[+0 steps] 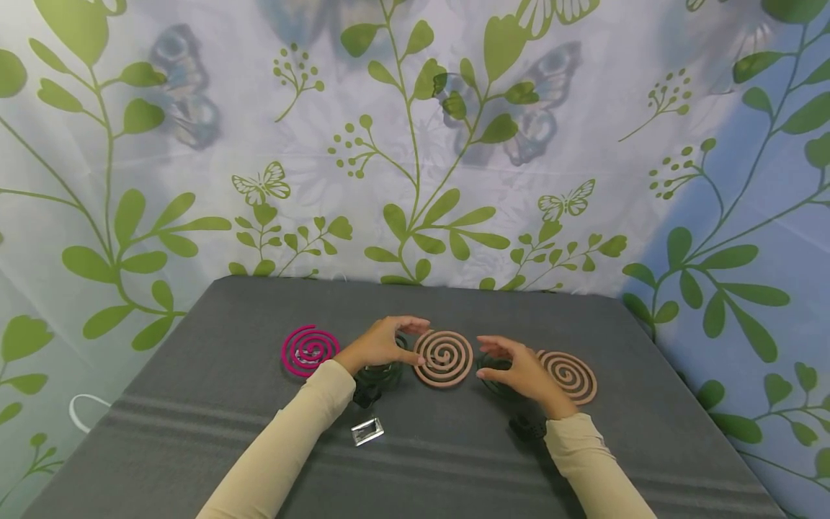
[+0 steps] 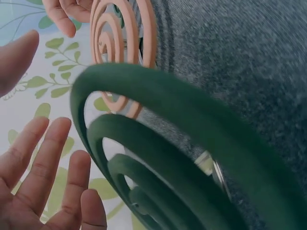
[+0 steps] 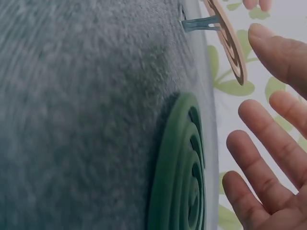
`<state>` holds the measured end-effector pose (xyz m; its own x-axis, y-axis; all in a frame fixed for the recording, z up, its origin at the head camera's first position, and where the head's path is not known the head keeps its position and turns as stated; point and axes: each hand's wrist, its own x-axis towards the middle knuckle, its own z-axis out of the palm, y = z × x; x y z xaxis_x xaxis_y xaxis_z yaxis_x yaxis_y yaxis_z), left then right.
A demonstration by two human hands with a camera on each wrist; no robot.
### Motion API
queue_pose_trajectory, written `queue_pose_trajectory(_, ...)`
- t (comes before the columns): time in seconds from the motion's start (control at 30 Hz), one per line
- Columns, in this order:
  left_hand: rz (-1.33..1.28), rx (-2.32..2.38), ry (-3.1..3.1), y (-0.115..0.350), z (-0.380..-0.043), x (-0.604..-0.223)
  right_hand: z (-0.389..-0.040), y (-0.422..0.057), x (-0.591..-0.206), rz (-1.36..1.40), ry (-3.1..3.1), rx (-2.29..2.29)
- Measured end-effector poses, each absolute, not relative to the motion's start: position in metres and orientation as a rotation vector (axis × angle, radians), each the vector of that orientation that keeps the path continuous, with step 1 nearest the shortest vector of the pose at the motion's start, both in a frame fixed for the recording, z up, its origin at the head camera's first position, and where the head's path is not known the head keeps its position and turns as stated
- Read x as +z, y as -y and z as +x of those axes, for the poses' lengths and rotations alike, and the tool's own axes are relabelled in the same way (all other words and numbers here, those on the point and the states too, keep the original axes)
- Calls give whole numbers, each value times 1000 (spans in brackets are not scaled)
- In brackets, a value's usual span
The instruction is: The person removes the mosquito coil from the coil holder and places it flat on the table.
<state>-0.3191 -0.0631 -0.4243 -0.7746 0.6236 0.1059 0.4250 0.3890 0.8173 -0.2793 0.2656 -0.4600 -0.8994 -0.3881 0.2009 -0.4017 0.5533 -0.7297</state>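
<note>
In the head view a tan mosquito coil (image 1: 444,356) stands between my two hands. My left hand (image 1: 382,343) is at its left side, thumb and fingers apart, holding nothing. The right hand (image 1: 519,366) hovers off its right side with spread, loosely bent fingers. Seen from the right wrist, that coil sits raised on a thin metal stand (image 3: 200,24). Under my left hand is a green coil (image 2: 148,136), raised off the table and partly covered in the head view. Another green coil (image 3: 168,167) lies flat below my right hand.
A pink coil (image 1: 310,352) is at the far left, over a metal piece. Another tan coil (image 1: 567,376) lies right of my right hand. A clear rectangular piece (image 1: 367,432) rests nearer me on the grey table (image 1: 447,476). Behind hangs a leaf-patterned cloth (image 1: 415,166).
</note>
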Motion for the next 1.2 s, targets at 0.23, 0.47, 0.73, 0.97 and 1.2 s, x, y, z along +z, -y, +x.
queue_pose_trajectory(0.23, 850, 1285, -2448, 65, -322, -429, -285, -255, -462, 702, 2827, 1208)
queue_pose_trajectory(0.47, 827, 1278, -2454, 66, -324, -434, -289, -247, -464, 699, 2837, 1229)
queue_pose_trajectory(0.73, 817, 1255, -2460, 66, -324, -434, -292, -242, -466, 692, 2855, 1202)
queue_pose_trajectory(0.97, 811, 1148, -2516, 65, -327, -436, -292, -240, -465, 696, 2887, 1173)
queue_pose_trajectory(1.2, 797, 1028, -2571, 63, -328, -438, -292, -238, -465, 674, 2921, 1145)
